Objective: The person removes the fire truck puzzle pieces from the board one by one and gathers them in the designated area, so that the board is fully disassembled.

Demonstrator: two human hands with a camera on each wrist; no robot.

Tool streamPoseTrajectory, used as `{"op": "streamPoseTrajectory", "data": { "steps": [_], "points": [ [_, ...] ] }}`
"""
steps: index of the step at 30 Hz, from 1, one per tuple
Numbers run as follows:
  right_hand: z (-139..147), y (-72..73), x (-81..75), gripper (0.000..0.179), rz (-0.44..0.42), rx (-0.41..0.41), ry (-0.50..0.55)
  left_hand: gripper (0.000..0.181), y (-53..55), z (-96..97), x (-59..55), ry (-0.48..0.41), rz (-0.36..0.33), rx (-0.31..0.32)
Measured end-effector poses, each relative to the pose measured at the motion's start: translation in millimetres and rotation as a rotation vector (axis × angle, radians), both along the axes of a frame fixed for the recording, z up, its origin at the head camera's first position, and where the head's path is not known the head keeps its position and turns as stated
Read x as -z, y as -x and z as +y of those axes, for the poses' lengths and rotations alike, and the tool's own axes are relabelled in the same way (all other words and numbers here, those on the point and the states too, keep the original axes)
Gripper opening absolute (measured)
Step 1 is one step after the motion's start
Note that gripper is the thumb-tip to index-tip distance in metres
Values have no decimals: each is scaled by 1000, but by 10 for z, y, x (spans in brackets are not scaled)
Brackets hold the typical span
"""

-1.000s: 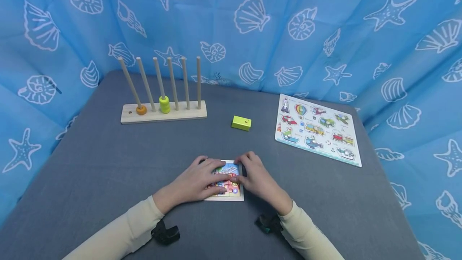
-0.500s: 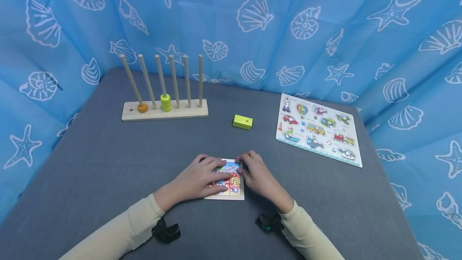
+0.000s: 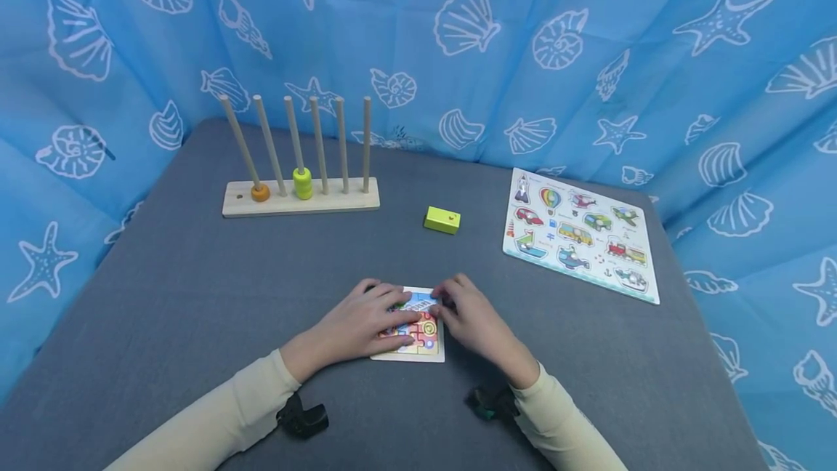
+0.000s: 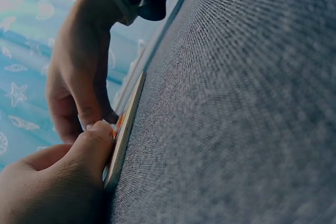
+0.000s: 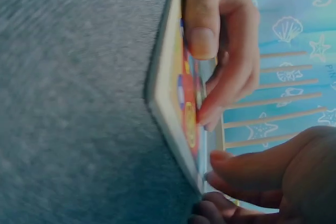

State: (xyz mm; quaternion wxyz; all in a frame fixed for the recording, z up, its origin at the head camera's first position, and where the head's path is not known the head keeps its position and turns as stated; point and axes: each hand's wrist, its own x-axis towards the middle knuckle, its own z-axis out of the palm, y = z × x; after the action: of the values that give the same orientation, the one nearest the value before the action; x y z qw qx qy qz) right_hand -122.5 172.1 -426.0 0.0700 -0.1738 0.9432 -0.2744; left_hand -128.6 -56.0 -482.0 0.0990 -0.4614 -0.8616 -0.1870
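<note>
A small jigsaw puzzle (image 3: 428,344) with a pale wooden frame and brightly printed pieces lies on the grey table in front of the person. Across its left part rests the left hand (image 3: 369,318), fingers spread over the pieces and covering much of the picture. The right hand (image 3: 474,318) is at the puzzle's upper right corner, fingers bent. In the right wrist view its thumb (image 5: 223,158) is over the picture side, while other fingertips (image 5: 210,203) curl at the frame's edge. The left thumb (image 5: 202,40) points down at the pieces there.
A wooden peg stand (image 3: 340,198) with several upright rods, an orange bead and green beads stands at the back left. A lime-green block (image 3: 442,219) lies behind the puzzle. A vehicle picture board (image 3: 582,231) lies right. A blue seashell curtain (image 3: 405,42) borders the table.
The right thumb has drawn back from the middle of the puzzle toward its upper right corner, near the other fingers. The left hand stays on the pieces; the view shifts slightly.
</note>
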Motion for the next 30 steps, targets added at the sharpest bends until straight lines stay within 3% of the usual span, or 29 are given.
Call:
{"op": "streamPoseTrajectory", "data": {
  "steps": [5, 17, 21, 25, 28, 30],
  "points": [
    [15, -4, -43, 14, -27, 34, -21, 42, 0, 19, -22, 16, -4, -10],
    [5, -26, -66, 18, -30, 31, -34, 39, -2, 23, -53, -2, 13, -15],
    [-13, -44, -76, 17, -76, 84, -30, 41, 4, 22, -42, -7, 22, -6],
    [-43, -85, -147, 18, -235, 202, 57, 41, 13, 23, -30, 2, 40, -8],
    [-49, -143, -209, 26, -414, 271, 201, 41, 12, 21, -30, 16, 51, -6],
    [-45, -191, -246, 35, -546, 272, 315, 41, 6, 18, -33, 37, 57, -6]
  ]
}}
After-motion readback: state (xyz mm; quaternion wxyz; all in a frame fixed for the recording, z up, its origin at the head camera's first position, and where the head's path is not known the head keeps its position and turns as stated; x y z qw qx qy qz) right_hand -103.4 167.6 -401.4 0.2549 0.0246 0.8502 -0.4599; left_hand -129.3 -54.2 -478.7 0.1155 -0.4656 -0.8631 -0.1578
